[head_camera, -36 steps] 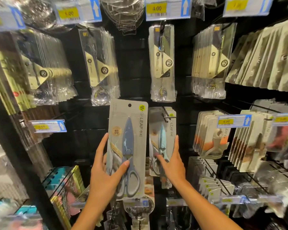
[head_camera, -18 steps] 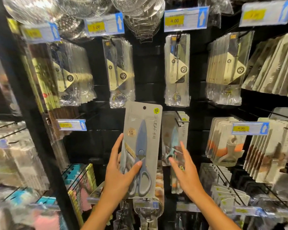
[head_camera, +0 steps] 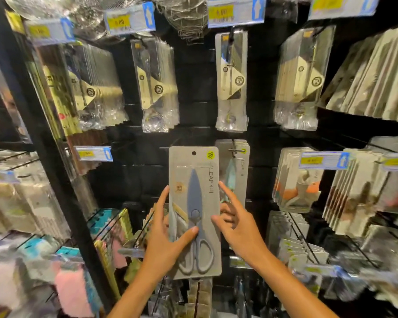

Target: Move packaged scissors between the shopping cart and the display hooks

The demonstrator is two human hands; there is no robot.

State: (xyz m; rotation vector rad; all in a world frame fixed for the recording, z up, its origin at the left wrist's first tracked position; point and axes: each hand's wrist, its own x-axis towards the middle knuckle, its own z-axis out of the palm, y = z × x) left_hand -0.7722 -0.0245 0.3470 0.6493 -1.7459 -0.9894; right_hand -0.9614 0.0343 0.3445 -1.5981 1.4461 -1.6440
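Two hands frame one scissors package [head_camera: 194, 212], and the move ahead turns on how its punched hang hole [head_camera: 193, 153] lies from the display hook [head_camera: 236, 150]. The left hand [head_camera: 168, 242] has the grip: its thumb presses across the front of the card at the scissors' pivot, its index finger runs up the card's left edge, and the remaining fingers are hidden behind the card, so the package is pinched low and to the left of its middle. The card stands upright, long axis vertical, blade tip up and handle loops down, with the hole at the very top, well above the grip. The hook juts out just to the right of the hole and at about the same height, already carrying a hanging stack of matching scissors packs [head_camera: 236, 171]. The right hand [head_camera: 237, 228] holds nothing; its fingers are spread and loosely bent, the index fingertip touching or just beside the card's right edge, and it lies between the held card and the hung stack, so it is the nearer hand to the hook. Judging from this, threading would call for a short shift rightward, with the top of the card steered from far below. A small tilt at the grip would swing the hole wide of the hook tip. No shopping cart shows in this view.
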